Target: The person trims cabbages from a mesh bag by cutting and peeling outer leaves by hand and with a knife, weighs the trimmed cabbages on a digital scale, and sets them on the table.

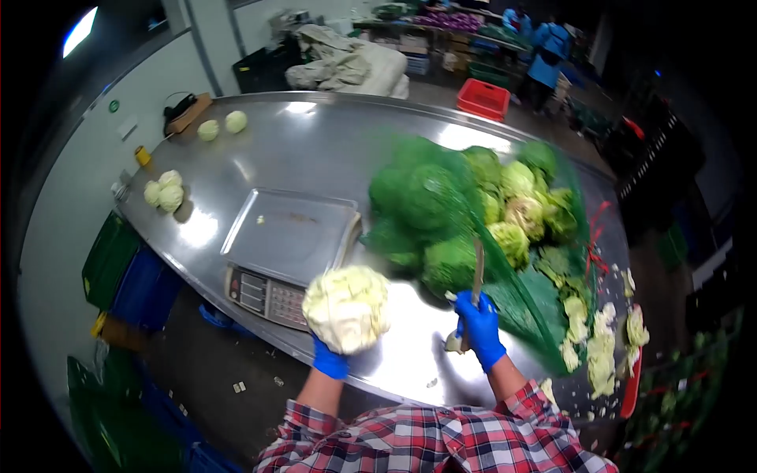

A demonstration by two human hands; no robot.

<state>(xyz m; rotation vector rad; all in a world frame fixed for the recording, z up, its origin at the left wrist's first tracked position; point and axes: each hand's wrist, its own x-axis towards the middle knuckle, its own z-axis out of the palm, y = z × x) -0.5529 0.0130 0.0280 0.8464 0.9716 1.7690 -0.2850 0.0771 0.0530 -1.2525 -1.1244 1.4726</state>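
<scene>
A pale, trimmed cabbage (345,310) rests in my left hand (330,363), in front of the scale; the hand wears a blue glove, and its fingers are mostly hidden under the cabbage. My right hand (482,329), also gloved in blue, is closed round a knife (478,266) with its blade pointing up and away from me. A small pale piece (454,342) shows just left of that hand. Beyond the knife lies a green mesh bag (426,189) of cabbages, with several green cabbages (516,180) showing at its right.
A weighing scale (292,236) stands on the steel table (315,150). Several trimmed cabbages (169,195) sit at the table's left end, two more at the far left. Loose leaves (601,355) litter the right edge. A red crate (482,99) and people in blue are beyond.
</scene>
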